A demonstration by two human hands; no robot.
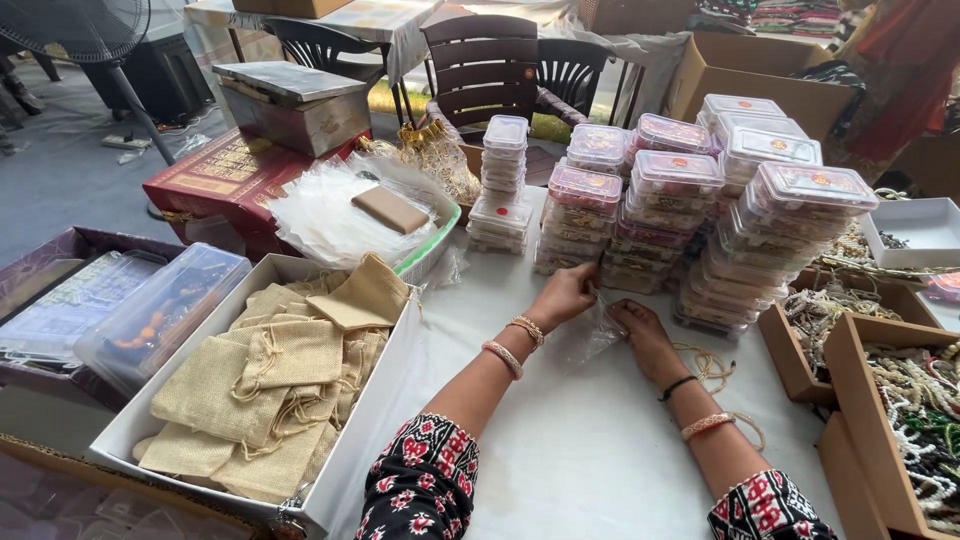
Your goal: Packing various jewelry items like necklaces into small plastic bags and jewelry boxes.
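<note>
1. Sleeves (425, 490) with a red-and-black print sit nearest the camera, both forearms reaching out over the white-covered desk (560, 460).
2. Left hand (563, 296): grip closed, pinching the top edge of a small clear plastic pouch (592, 335); bangles on the wrist.
3. Right hand (645, 335): grip closed on the same pouch from the other side, fingers at its mouth.
4. Pouch sits between both hands, just above the desk, just in front of the stacked clear lidded boxes (690, 215).
5. Doing it well, as I judge: keep both pinches close to the pouch mouth and pull evenly, since thin film slips and crumples; keep it low over the desk.
6. Loose cord (708, 365) lies by the right wrist; keep it from snagging.
7. White box of jute pouches (270, 395) is at left, well apart; bead trays (915, 400) at right.
</note>
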